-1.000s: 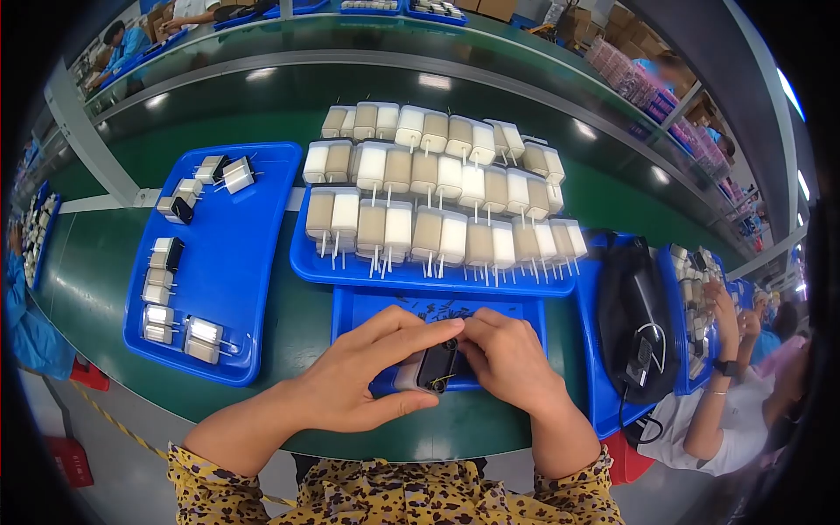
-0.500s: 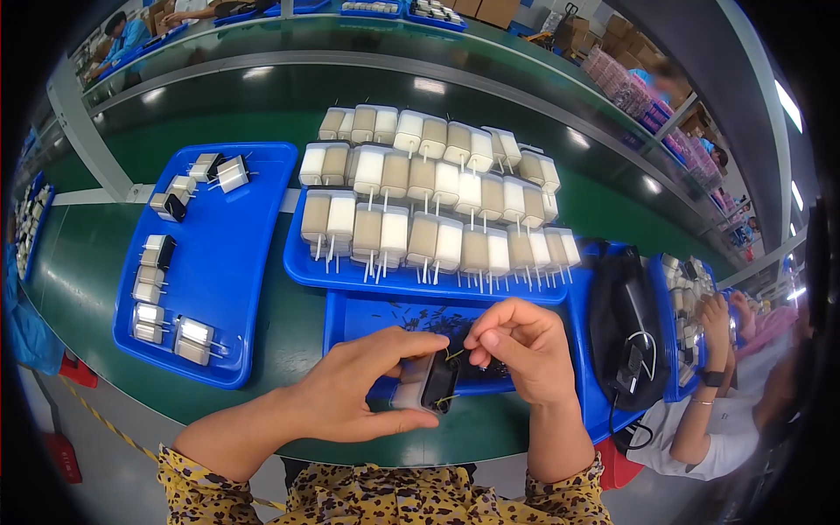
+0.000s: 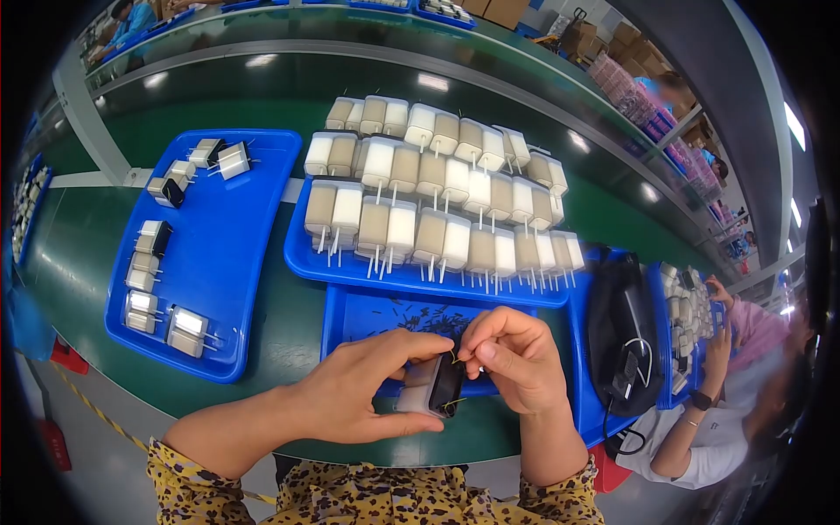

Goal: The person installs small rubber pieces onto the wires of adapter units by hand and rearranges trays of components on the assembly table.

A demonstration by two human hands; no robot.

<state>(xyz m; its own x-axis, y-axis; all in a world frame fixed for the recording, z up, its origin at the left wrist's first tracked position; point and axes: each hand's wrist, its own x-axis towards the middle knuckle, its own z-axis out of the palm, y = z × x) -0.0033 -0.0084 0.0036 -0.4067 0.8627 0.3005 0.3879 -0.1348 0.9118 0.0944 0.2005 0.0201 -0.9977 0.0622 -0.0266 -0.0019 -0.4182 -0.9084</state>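
Observation:
My left hand [image 3: 372,385] grips a white block with a black end [image 3: 447,383] between thumb and fingers, over the near edge of a blue tray. Thin yellowish wires stick out of the black end. My right hand [image 3: 516,359] is pinched at the upper wire, close to my left fingertips; whatever lies between its fingertips is too small to make out. Behind my hands, small dark pieces [image 3: 420,317] lie scattered in the blue tray [image 3: 337,325].
Rows of white and beige blocks [image 3: 430,175] with pins fill a blue tray [image 3: 350,273] beyond. At left, another blue tray [image 3: 219,254] holds several blocks. A black bag [image 3: 623,315] lies at right, beside a co-worker's hand [image 3: 717,350] and more blocks [image 3: 687,315].
My right hand has come back to the wire at the block after being slightly apart from it. My left hand still holds the block. The co-worker's hands at right have moved apart.

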